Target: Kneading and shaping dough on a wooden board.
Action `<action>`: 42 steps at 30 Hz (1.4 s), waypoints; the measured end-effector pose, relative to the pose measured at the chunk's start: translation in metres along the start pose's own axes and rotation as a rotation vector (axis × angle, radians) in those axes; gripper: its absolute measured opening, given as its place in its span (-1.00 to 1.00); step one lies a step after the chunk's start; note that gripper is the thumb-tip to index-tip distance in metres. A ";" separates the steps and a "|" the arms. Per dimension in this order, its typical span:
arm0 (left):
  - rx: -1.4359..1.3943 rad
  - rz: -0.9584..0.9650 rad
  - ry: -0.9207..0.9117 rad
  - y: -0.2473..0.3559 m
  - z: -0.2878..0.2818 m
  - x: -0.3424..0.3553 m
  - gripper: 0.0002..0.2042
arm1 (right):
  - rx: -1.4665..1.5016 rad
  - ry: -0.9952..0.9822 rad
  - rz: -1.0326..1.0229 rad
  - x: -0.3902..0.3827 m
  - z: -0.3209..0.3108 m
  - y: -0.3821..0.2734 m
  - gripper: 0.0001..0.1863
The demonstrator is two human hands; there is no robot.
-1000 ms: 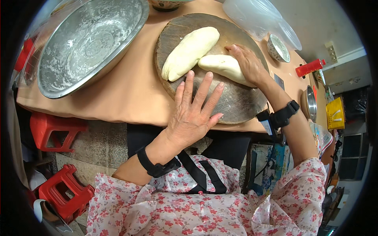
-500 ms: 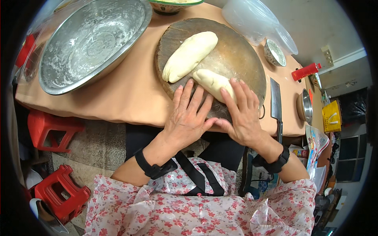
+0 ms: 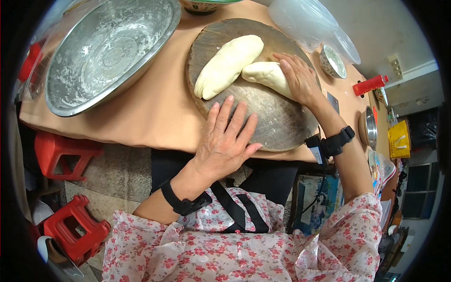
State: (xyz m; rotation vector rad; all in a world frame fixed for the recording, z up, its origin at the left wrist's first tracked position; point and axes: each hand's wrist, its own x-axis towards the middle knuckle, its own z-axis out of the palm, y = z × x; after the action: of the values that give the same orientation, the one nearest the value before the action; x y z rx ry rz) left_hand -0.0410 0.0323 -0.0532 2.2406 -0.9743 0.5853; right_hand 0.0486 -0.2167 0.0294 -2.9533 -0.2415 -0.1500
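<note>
right hand [image 3: 300, 77] flat on small dough [image 3: 265, 75], left hand [image 3: 225, 138] spread flat on board [image 3: 282, 117].

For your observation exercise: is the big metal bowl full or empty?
Empty. The metal bowl holds no dough, only a white floury film on its bare inside. Both dough pieces lie on the round wooden board.

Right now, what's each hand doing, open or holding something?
Left hand: open, flat on the board, holding nothing.
Right hand: open, palm pressed on the smaller dough, not gripping it.
</note>
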 end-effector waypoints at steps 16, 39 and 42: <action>0.002 -0.004 0.000 -0.002 0.001 -0.003 -0.38 | -0.251 0.135 -0.309 -0.130 0.007 -0.068 -0.19; 0.033 0.007 0.015 -0.002 0.000 -0.001 -0.43 | -0.028 0.191 -0.202 -0.072 -0.001 -0.043 -0.38; -0.008 0.018 0.037 -0.004 -0.004 -0.001 -0.50 | 0.005 0.164 -0.227 -0.098 -0.007 -0.054 -0.42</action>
State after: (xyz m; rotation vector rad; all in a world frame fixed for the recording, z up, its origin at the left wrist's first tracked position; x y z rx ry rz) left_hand -0.0392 0.0370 -0.0524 2.2082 -0.9774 0.6273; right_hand -0.0577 -0.1801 0.0345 -2.8797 -0.5519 -0.4175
